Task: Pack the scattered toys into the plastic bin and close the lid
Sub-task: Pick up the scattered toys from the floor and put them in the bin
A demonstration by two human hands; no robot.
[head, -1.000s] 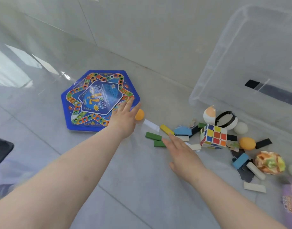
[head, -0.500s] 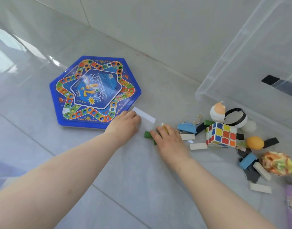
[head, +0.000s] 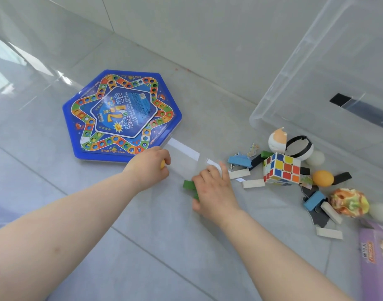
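In the head view, the left hand [head: 150,168] is curled round a small orange ball [head: 162,164] beside the blue hexagonal game board [head: 121,115]. The right hand [head: 210,187] closes on green wooden blocks [head: 189,184]. The clear plastic bin [head: 329,83] stands right of the board. Best gather several blocks firmly before lifting.

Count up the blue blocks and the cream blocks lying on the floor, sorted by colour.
Blue blocks: 2
Cream blocks: 4
Total: 6
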